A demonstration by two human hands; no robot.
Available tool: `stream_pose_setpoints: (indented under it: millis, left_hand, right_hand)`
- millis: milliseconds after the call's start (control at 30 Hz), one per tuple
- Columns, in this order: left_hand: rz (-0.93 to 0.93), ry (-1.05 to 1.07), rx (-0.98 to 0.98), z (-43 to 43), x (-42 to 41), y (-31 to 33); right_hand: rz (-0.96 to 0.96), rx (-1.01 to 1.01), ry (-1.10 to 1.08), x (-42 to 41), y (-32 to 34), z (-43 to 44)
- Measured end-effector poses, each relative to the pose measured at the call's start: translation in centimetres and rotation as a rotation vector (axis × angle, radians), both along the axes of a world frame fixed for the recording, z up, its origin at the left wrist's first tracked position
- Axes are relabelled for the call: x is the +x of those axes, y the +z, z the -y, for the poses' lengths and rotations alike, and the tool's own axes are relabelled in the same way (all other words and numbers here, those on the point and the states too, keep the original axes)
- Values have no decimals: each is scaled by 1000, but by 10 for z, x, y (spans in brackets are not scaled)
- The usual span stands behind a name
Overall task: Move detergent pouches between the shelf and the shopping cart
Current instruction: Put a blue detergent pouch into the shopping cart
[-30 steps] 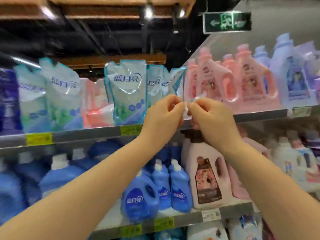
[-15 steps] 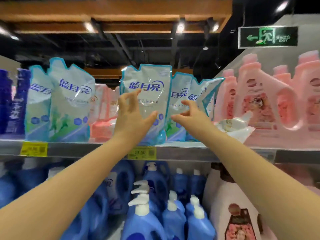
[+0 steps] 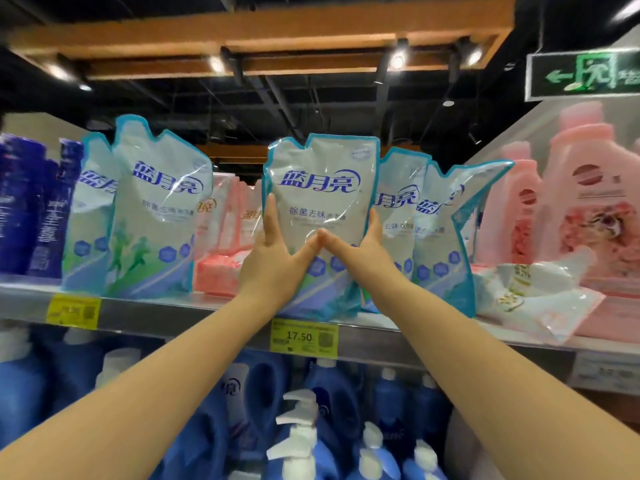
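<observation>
Left hand (image 3: 273, 261) and right hand (image 3: 360, 254) reach up to the middle of the frame and clasp one detergent pouch (image 3: 322, 188) from either side. The left fingers run up its left edge, the right fingers wrap behind its right edge, and both thumbs lie across the front with their tips touching. The pouch stands upright on the upper shelf (image 3: 173, 320), its base just above a yellow price tag (image 3: 304, 337) marked 17.50. More pouches of the same kind (image 3: 446, 230) stand just right of it, and another pair (image 3: 152, 216) stands at centre left. Pink bottles (image 3: 588, 209) fill the right of the frame, with blue bottles (image 3: 318, 393) along the bottom.
</observation>
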State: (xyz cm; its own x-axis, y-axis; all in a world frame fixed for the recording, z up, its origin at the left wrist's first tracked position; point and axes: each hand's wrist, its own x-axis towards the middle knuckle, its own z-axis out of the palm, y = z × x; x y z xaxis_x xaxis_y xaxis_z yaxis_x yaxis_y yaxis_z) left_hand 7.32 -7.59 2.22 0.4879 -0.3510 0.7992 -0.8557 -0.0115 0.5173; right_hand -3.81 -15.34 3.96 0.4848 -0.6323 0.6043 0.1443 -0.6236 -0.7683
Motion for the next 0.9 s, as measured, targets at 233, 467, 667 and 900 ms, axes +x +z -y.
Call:
stream_pose_setpoints:
  millis: [233,467,667,900]
  left_hand:
    - [56,-49,-145,3,-7,1]
    - [174,-183,-380,-30,-41,37]
    - [214,-283,-420,-69,-102,40]
    - [229,-445,-225,-91,-185,-14]
  right_hand:
    - [111,-66,-99,14,-2,-10]
    - [379,-254,-186,-18,27,-48]
    - [528,-306,-309,-75,23,-87]
    - [452,-259,-579,-174,-42,-127]
